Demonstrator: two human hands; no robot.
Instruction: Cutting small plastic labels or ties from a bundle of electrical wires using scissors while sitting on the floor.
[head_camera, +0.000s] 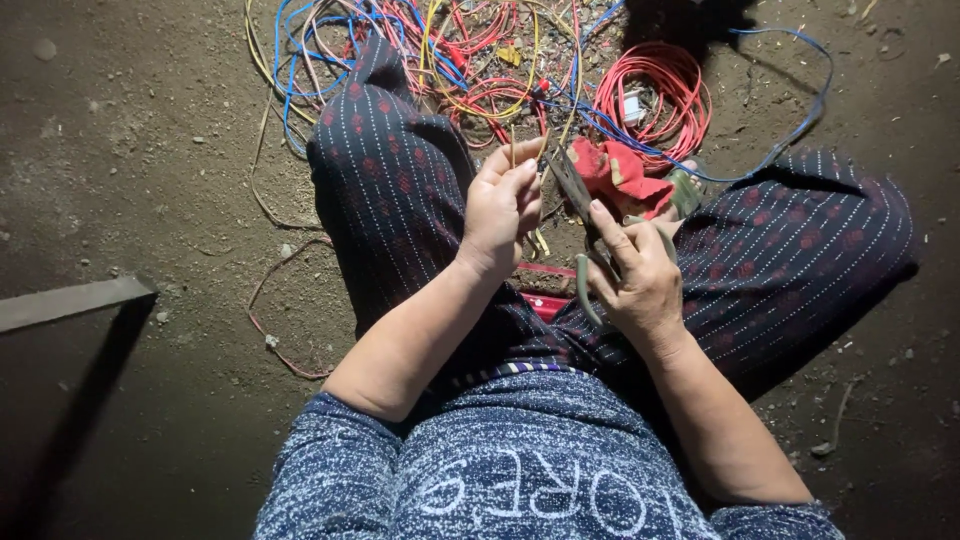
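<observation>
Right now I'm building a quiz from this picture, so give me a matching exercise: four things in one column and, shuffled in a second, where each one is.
Things:
1. left hand
2. right hand
3. red wire coil
4. grey bar

Places:
A. on the ground at the far left
B. pinching a thin yellow wire
C. gripping pliers
D. on the ground beyond the knees

Pairs: 1-B, 2-C, 3-D, 4-A
</observation>
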